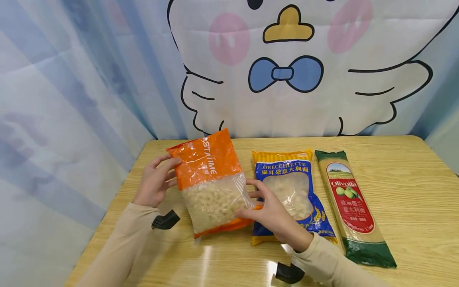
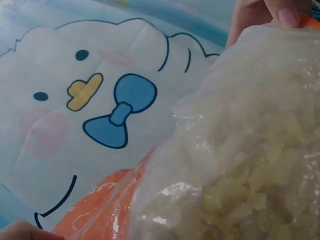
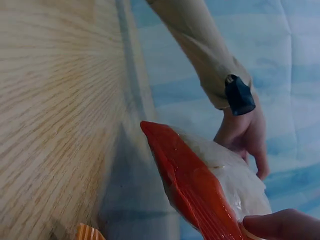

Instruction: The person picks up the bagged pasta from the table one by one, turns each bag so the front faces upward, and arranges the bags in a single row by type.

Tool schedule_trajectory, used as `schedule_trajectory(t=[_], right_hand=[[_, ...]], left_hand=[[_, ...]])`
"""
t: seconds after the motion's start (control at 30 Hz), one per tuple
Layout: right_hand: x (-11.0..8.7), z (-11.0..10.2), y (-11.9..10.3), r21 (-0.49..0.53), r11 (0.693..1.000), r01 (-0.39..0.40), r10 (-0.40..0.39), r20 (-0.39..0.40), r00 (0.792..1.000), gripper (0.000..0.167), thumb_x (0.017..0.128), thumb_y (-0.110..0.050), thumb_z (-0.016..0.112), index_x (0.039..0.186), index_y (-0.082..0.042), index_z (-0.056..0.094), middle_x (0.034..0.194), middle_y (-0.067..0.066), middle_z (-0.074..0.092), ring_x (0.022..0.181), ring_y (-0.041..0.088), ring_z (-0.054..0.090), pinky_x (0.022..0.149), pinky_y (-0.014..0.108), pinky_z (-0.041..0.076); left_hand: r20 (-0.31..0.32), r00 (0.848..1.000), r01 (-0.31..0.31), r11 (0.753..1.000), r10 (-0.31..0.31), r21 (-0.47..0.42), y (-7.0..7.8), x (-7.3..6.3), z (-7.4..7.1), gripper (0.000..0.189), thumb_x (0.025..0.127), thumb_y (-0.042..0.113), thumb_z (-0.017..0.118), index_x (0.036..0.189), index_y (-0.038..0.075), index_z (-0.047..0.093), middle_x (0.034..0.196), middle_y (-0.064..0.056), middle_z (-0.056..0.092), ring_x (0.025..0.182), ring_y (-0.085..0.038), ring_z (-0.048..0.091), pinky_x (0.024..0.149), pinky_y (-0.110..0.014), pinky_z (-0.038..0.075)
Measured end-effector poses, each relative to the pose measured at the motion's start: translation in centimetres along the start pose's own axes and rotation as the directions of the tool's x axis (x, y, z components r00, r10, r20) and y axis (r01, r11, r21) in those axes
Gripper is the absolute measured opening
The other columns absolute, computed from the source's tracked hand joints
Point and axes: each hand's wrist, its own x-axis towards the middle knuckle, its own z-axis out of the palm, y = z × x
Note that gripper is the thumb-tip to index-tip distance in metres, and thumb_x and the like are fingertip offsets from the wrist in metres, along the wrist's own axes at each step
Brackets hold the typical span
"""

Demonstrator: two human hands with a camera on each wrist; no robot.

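Note:
An orange and clear bag of pasta [image 1: 212, 187] is held between both hands, tilted, with its lower end raised off the table. My left hand [image 1: 153, 181] holds its left edge, thumb on the orange upper part. At the lower right edge, my right hand [image 1: 272, 213] pinches the bag, its thumb on the front. Short pale pasta shows through the clear film [image 2: 250, 165] in the left wrist view. The right wrist view catches the bag's orange bottom seam [image 3: 192, 180], the right thumb [image 3: 280, 224] and the left hand [image 3: 245, 130] beyond.
A blue and yellow orecchiette bag [image 1: 283, 159] lies behind the right hand, partly covered by it. Right of that, a long spaghetti pack [image 1: 349, 207] with green ends lies slanted. All are on a wooden table [image 1: 412, 199], with a cartoon-printed curtain [image 1: 229, 103] behind.

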Motion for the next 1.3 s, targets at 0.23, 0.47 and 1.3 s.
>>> schedule_trajectory(t=[0.23,0.47,1.3], right_hand=[[0.0,-0.4,-0.1,-0.075,0.997,0.024,-0.023,0.012,1.0,0.072,0.082,-0.011,0.08,0.144,-0.014,0.045,0.127,0.026,0.051,0.092,0.028,0.062,0.073,0.034,0.056],[-0.3,-0.6,0.2,-0.003,1.0,0.017,-0.017,0.068,0.998,0.072,0.081,-0.004,0.079,0.144,-0.007,0.043,0.121,0.026,0.055,0.084,0.022,0.066,0.072,0.035,0.058],[-1.4,0.6,0.5,0.052,0.998,-0.017,0.01,0.125,0.992,0.071,0.08,0.003,0.076,0.141,-0.003,0.041,0.119,0.023,0.06,0.082,0.019,0.069,0.064,0.036,0.058]], left_hand=[[-0.021,1.0,-0.002,1.0,0.002,0.021,0.0,0.5,0.4,0.038,0.093,0.019,0.07,0.126,0.016,0.051,0.1,0.002,0.065,0.078,-0.01,0.071,0.069,-0.026,0.061],[-0.05,0.999,0.007,0.997,-0.004,0.072,0.2,1.0,0.6,0.04,0.09,0.022,0.075,0.124,0.015,0.054,0.098,0.004,0.067,0.077,-0.01,0.072,0.069,-0.026,0.061],[-0.024,0.999,0.033,0.981,-0.029,0.189,-0.5,2.2,0.4,0.053,0.091,0.021,0.072,0.139,0.008,0.051,0.091,0.005,0.069,0.075,-0.01,0.073,0.07,-0.028,0.061]])
